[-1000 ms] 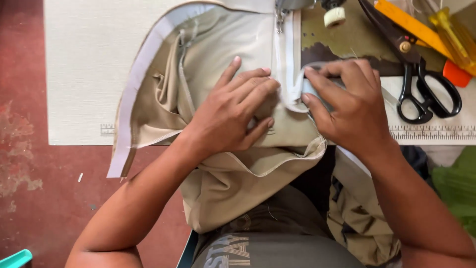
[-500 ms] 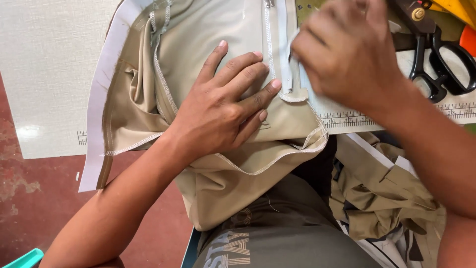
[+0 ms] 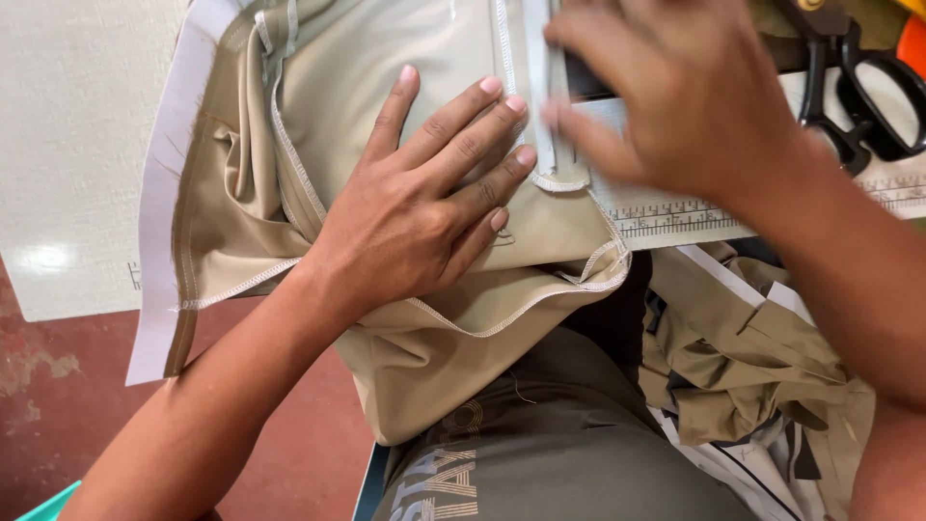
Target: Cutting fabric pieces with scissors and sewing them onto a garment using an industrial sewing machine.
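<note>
Both hands on tan cloth at counter edge.
My left hand (image 3: pixel 415 217) lies flat, fingers spread, pressing the cloth (image 3: pixel 424 58) to the counter (image 3: pixel 77 145); it grips nothing. My right hand (image 3: pixel 690 96) is blurred above the white zipper strip (image 3: pixel 540 116), fingers bent down near it; I cannot tell its grip. The cloth hangs over the edge onto my lap. Black scissors (image 3: pixel 858 101) lie just right of that hand, on a ruler (image 3: pixel 675 217).

Worn red floor (image 3: pixel 39 425) below a white worktable (image 3: pixel 68 145) — glare spot near its edge.
</note>
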